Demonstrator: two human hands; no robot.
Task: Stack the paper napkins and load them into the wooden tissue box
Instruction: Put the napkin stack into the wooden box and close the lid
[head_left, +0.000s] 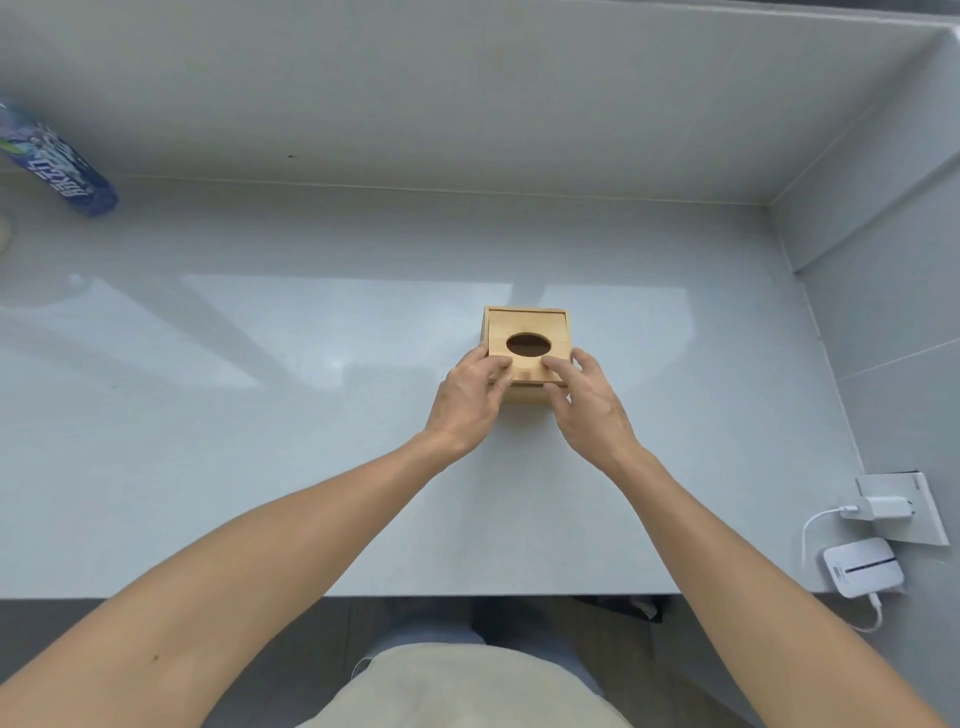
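Observation:
A small wooden tissue box (525, 397) stands on the pale grey counter (311, 441), right of centre. Its flat lid (527, 321) has a dark oval opening (529, 345) and sits almost fully over the box. My left hand (470, 400) holds the lid's near left corner, fingers on top and thumb at the front edge. My right hand (587, 400) holds the near right corner the same way. No paper napkins are in view, and what lies inside the box is too dark to make out.
A blue printed bottle (67, 171) lies at the far left by the back wall. On the right wall a white charger (883, 508) sits in a socket, with a white device (862, 566) below it on a cable. The counter's front edge (467, 595) is close to my body.

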